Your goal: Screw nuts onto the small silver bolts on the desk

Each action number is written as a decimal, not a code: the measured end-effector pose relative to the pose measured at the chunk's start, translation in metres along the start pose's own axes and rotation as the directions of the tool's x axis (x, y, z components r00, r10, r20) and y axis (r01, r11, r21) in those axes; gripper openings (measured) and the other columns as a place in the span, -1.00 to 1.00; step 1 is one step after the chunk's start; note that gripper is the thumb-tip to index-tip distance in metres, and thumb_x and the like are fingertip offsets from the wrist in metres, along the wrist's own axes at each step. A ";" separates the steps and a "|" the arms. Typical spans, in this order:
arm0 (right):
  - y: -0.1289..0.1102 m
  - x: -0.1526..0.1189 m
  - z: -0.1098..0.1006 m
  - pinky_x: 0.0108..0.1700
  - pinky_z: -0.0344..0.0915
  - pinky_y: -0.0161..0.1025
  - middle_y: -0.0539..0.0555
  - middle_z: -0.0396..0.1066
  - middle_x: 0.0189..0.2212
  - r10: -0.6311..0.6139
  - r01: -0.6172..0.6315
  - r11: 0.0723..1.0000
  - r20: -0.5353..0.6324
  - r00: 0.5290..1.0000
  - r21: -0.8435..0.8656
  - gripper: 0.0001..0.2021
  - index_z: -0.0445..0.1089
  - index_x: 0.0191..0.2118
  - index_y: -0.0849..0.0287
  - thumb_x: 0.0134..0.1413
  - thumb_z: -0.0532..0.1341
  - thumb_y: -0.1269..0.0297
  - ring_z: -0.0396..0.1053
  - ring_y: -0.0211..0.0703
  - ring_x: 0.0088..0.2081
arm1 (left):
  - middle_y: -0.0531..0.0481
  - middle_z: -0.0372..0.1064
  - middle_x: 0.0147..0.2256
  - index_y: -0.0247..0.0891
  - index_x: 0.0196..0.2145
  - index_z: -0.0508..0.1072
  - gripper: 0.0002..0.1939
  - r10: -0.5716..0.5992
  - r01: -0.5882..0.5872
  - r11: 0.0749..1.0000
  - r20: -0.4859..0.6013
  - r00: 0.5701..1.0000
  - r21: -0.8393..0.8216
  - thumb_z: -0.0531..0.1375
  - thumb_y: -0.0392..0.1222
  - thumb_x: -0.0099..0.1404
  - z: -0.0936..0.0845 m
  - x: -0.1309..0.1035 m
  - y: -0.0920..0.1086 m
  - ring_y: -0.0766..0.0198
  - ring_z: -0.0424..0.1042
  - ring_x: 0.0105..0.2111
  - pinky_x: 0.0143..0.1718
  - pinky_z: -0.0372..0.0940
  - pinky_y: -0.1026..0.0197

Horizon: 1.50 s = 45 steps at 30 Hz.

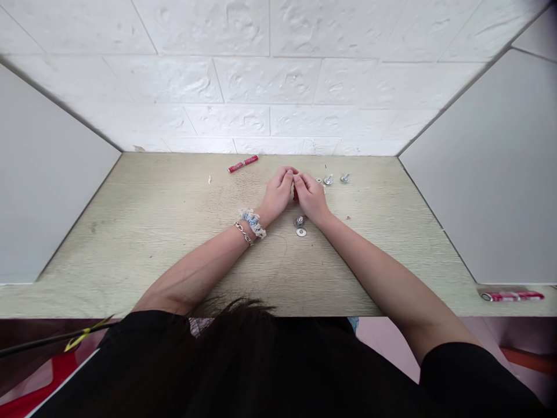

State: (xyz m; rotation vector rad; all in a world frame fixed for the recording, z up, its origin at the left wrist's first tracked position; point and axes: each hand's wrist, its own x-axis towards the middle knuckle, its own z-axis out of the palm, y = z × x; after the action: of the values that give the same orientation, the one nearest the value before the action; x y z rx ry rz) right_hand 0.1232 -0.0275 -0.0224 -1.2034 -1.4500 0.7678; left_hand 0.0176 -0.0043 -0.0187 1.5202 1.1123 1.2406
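Above the middle of the table, my left hand and my right hand meet at the fingertips, both with curled fingers. A small dark red thing shows in the gap between them; my fingers hide most of it, so its kind cannot be made out. Just below my right hand stands a small metal piece with an upright stem. A flat metal washer lies right in front of that piece. Beyond my right hand are two more stemmed metal pieces and a small metal bit.
A red printed tube lies near the white brick wall. Another red tube rests at the table's front right edge. Grey panels stand on both sides. A white scrap lies on the wooden tabletop.
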 end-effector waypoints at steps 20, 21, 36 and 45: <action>0.002 0.001 0.001 -0.49 0.15 -0.33 -0.06 0.23 -0.62 0.040 -0.038 0.995 -0.017 0.999 0.098 -0.46 0.18 -0.51 0.17 0.06 0.06 -0.30 0.18 -0.35 -0.57 | 0.07 0.19 -0.53 -0.27 -0.42 0.24 -0.50 0.074 -0.077 0.996 0.058 0.996 0.049 -0.11 0.23 0.35 0.000 -0.002 0.001 0.41 0.21 -0.52 -0.46 0.16 0.30; 0.002 0.001 0.001 -0.48 0.15 -0.33 -0.06 0.23 -0.62 0.042 -0.040 0.995 -0.018 0.999 0.095 -0.45 0.18 -0.51 0.17 0.05 0.06 -0.30 0.18 -0.35 -0.57 | 0.07 0.18 -0.53 -0.27 -0.42 0.24 -0.51 0.070 -0.073 0.996 0.057 0.996 0.050 -0.11 0.23 0.35 0.000 -0.002 0.001 0.41 0.21 -0.53 -0.46 0.16 0.31; 0.004 0.002 0.000 -0.44 0.15 -0.32 -0.06 0.23 -0.62 0.049 -0.048 0.997 -0.014 0.999 0.052 -0.51 0.18 -0.51 0.17 0.12 0.08 -0.19 0.19 -0.33 -0.54 | 0.09 0.14 -0.55 -0.27 -0.49 0.18 -0.59 0.020 -0.024 0.997 0.049 0.999 0.072 -0.06 0.06 0.42 -0.001 -0.003 0.005 0.42 0.18 -0.51 -0.44 0.11 0.32; 0.005 0.001 0.000 -0.43 0.18 -0.30 -0.06 0.22 -0.62 0.051 -0.051 0.995 0.000 0.999 0.082 -0.52 0.15 -0.52 0.16 0.12 0.09 -0.19 0.21 -0.32 -0.53 | 0.09 0.16 -0.54 -0.27 -0.49 0.19 -0.58 -0.019 0.016 0.999 0.060 0.998 0.044 -0.06 0.08 0.41 0.000 -0.003 0.004 0.43 0.19 -0.51 -0.46 0.11 0.33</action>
State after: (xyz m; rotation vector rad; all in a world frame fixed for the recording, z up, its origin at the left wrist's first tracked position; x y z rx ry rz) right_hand 0.1242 -0.0250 -0.0264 -1.1820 -1.3773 0.8524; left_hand 0.0177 -0.0077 -0.0153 1.5674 1.1179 1.1581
